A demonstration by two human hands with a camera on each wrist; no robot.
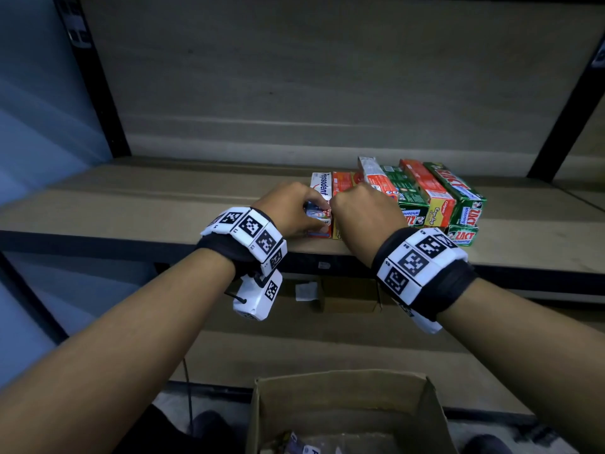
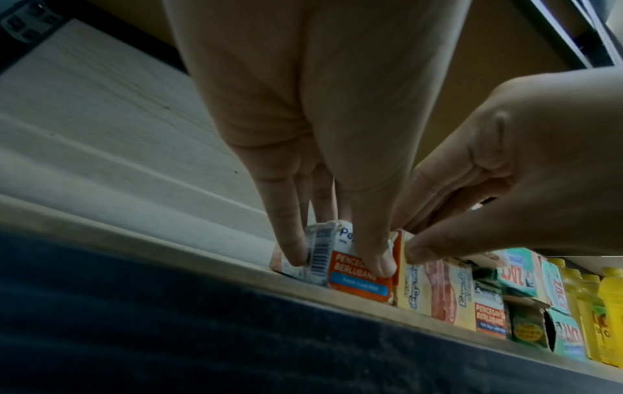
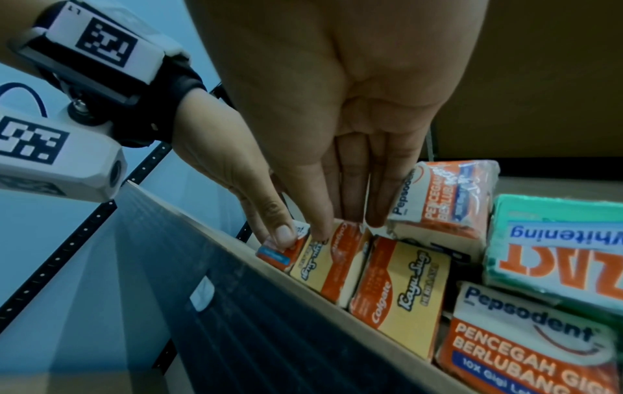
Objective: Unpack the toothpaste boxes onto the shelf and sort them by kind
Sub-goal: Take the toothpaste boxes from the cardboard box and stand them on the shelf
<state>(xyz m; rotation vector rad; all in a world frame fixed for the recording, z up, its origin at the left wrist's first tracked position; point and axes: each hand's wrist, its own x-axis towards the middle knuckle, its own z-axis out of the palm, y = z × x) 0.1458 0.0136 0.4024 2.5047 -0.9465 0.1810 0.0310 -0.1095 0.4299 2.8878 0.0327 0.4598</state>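
On the shelf (image 1: 163, 204) a row of toothpaste boxes lies near the front edge. My left hand (image 1: 294, 208) (image 2: 334, 258) pinches the front end of a white-and-red Pepsodent box (image 1: 322, 190) (image 2: 354, 277) (image 3: 276, 253) at the row's left end, thumb on its face. Right beside it lies a yellow-and-red Colgate box (image 1: 342, 185) (image 2: 414, 282) (image 3: 323, 261). My right hand (image 1: 360, 208) (image 2: 414, 240) (image 3: 337, 221) has its fingers over that box's top and its thumb on the front end. The two hands nearly touch.
Right of my hands stand a wrapped Pepsodent pack (image 1: 373, 175) (image 3: 441, 197), another Colgate box (image 1: 432, 194) and green ZACT boxes (image 1: 458, 188) (image 3: 556, 240). An open cardboard carton (image 1: 343, 385) sits below me. Yellow bottles (image 2: 600, 306) stand further right. The shelf's left half is bare.
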